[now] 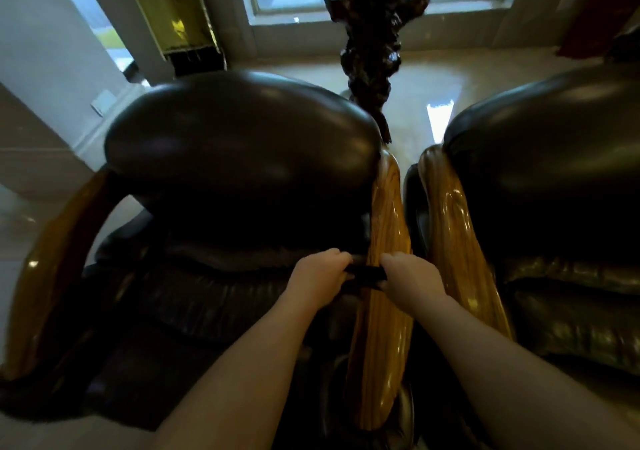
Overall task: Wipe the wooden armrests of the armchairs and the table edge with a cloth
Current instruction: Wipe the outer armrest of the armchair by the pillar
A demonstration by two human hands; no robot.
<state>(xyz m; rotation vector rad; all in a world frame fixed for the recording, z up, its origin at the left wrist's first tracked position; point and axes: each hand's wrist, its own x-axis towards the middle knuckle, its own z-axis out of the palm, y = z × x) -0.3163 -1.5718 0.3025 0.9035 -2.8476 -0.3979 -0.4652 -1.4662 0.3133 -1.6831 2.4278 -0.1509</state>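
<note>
The left hand [317, 276] and right hand [412, 276] each close on an end of the dark cloth [365, 273], stretched across the wooden armrest [384, 311]. Kept taut, it should be drawn along the grain.

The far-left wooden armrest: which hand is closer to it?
Left. The left hand grips the dark cloth nearer the far-left armrest; the right hand is beyond it, on the middle armrest.

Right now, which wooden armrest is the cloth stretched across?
The left armchair's inner armrest: both hands pull the dark cloth over it. The neighbouring chair's armrest and far-left armrest are untouched.
</note>
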